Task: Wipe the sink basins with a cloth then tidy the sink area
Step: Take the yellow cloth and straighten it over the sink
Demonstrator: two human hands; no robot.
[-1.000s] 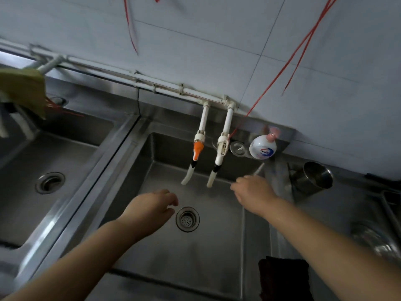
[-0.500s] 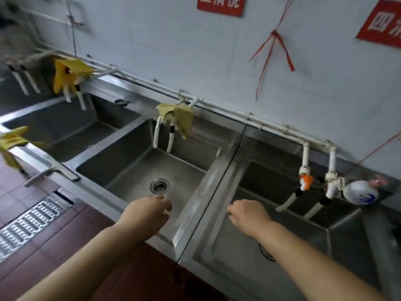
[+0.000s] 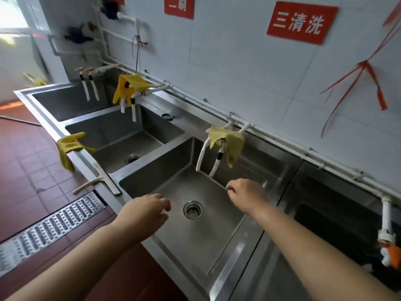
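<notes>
Over the steel basin (image 3: 195, 235), both hands hover with fingers loosely curled and holding nothing, the right hand (image 3: 247, 195) likely reaching for the yellow cloth (image 3: 227, 141) at twelve o'clock.

Wash-room backdrop: tiled wall, tiled floor.
Pale tiled wall (image 3: 227, 61) bearing red signs (image 3: 302, 22); red-brown tiled floor (image 3: 26, 161) with metal drain grate (image 3: 50, 227); daylight at far left.

I count four basins (image 3: 212, 224) in a row, two drains (image 3: 193, 210), three yellow cloths or gloves (image 3: 225, 142), four pairs of taps (image 3: 208, 159), two full red signs (image 3: 301, 22), and my two hands (image 3: 143, 216).
</notes>
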